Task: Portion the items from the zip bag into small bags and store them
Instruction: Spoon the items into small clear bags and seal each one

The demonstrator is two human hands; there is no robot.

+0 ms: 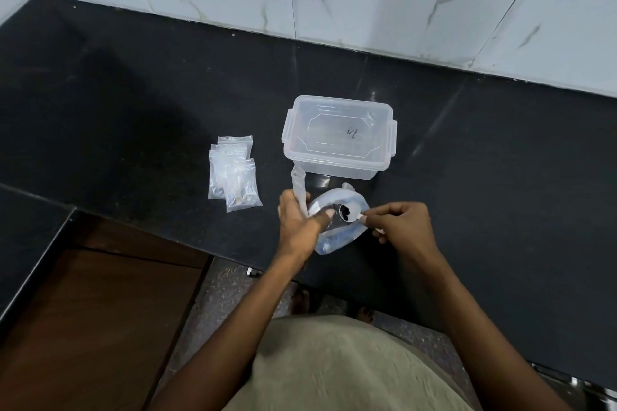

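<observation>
While the right hand's (399, 227) fingers (370, 218) pinch a white spoon (349, 213) carrying dark bits over the zip bag's (337, 227) open mouth, the left hand (298, 222) grips a small bag (299, 188) just beside it on the worktop (133, 110). Behind stands a clear container (339, 137); spare small bags (233, 172) lie left.

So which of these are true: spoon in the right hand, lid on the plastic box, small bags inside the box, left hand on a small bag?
1. The right hand holds a spoon. True.
2. The plastic box has its lid on. False: it is open.
3. The small bags lie inside the box. False: they lie on the counter, left of it.
4. The left hand holds a small bag. True.
</observation>
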